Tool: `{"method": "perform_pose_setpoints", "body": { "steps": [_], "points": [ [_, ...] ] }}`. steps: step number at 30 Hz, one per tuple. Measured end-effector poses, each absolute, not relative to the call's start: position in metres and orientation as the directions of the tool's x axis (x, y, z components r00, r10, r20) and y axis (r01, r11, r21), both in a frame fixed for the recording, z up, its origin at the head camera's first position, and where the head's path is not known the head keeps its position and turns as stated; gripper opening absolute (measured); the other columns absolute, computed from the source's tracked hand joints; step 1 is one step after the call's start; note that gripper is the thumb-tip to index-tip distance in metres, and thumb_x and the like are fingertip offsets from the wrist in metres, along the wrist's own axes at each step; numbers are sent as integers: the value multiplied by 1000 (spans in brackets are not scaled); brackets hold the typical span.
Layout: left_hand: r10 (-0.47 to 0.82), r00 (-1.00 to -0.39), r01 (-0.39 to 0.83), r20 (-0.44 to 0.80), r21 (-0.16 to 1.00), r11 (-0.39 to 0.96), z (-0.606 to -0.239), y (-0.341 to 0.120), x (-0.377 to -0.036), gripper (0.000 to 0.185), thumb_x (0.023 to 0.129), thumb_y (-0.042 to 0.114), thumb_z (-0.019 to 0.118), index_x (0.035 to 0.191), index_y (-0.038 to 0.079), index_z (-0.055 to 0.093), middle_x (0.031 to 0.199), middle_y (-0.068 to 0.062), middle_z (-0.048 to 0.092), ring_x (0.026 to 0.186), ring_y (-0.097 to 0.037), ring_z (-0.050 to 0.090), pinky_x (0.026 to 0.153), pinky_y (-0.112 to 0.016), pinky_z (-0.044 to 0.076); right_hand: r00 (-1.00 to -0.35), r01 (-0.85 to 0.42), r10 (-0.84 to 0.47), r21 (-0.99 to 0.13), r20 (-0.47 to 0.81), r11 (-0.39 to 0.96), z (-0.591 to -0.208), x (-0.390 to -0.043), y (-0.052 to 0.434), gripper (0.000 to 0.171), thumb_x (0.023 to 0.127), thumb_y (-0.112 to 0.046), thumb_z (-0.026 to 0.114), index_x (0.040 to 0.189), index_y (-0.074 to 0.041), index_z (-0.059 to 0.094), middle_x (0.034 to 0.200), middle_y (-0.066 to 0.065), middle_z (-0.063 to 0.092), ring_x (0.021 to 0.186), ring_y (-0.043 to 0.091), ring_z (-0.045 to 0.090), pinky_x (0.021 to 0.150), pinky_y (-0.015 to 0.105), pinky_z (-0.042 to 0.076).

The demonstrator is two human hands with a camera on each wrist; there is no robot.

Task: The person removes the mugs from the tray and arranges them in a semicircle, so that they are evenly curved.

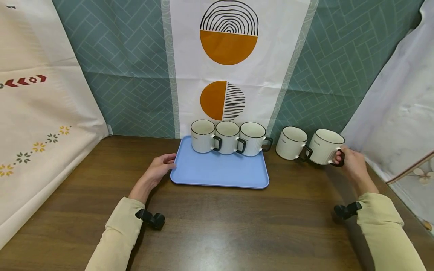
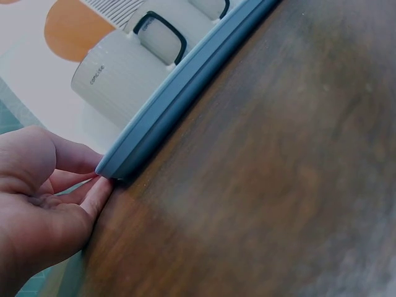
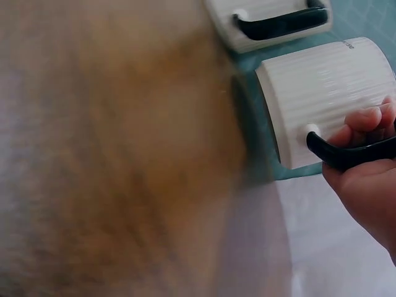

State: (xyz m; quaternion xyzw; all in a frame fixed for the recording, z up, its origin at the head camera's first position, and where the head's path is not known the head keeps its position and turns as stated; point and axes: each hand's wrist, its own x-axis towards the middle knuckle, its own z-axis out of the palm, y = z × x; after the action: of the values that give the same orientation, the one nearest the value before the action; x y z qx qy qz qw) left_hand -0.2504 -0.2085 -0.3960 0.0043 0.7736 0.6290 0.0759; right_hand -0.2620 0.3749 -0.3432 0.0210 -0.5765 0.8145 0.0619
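In the head view my left hand [image 1: 159, 168] is at the left edge of a blue tray [image 1: 220, 173]. The left wrist view has its thumb and fingers [image 2: 96, 197] pinching the rim at one corner. On the tray's back half, three white ribbed mugs with dark rims, a left mug [image 1: 202, 141], a middle mug [image 1: 227, 139] and a right mug [image 1: 252, 143], stand in a row, handles to the right. Over at the right, my right hand [image 1: 354, 165] grips the black handle of another white mug [image 1: 323, 148], its fingers curled through the loop. That mug is upright, close over the table.
One more white mug [image 1: 291, 145] stands on the wooden table [image 1: 237, 222] between the tray and the held mug. A patterned green and white cloth [image 1: 135, 75] hangs behind. Pale cloths flank both sides, the right cloth [image 1: 400, 113] near my right hand.
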Motion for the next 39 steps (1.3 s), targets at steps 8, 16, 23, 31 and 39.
{"method": "perform_pose_setpoints", "body": {
  "steps": [8,16,23,31,39],
  "points": [
    [102,-987,-100,-124,972,212,-396,-207,-251,50,96,-4,47,143,-11,33,141,-30,39,131,-38,37,109,-46,31,-993,-116,10,-956,118,-271,-358,-258,372,35,105,-11,32,78,-1,53,69,2,48,59,12,46,55,24,43],
    [96,-987,-107,-130,970,218,-395,-210,-252,50,96,-3,47,143,-10,34,141,-29,39,130,-37,37,109,-46,31,-985,-131,-80,-963,154,-235,-364,-254,369,32,105,-12,32,83,0,52,73,2,48,63,12,46,59,23,42],
    [102,-987,-102,-127,970,220,-395,-210,-250,50,96,-3,47,143,-10,33,141,-30,39,130,-38,38,109,-46,31,-982,-131,-99,-962,159,-239,-366,-252,365,31,105,-12,33,83,0,50,73,2,47,63,13,45,59,24,41],
    [106,-987,-95,-120,971,219,-397,-210,-250,50,96,-3,48,143,-11,33,140,-30,39,129,-38,38,109,-46,31,-985,-121,-97,-977,140,-177,-366,-247,364,31,105,-12,35,83,0,52,73,2,48,64,14,47,61,24,43],
    [105,-988,-92,-116,973,211,-398,-210,-250,50,96,-4,47,143,-11,33,140,-30,40,129,-38,38,109,-46,31,-995,-88,29,-962,99,257,-360,-243,363,41,105,-24,39,85,2,64,71,-6,61,68,5,60,68,16,47]
  ]
}}
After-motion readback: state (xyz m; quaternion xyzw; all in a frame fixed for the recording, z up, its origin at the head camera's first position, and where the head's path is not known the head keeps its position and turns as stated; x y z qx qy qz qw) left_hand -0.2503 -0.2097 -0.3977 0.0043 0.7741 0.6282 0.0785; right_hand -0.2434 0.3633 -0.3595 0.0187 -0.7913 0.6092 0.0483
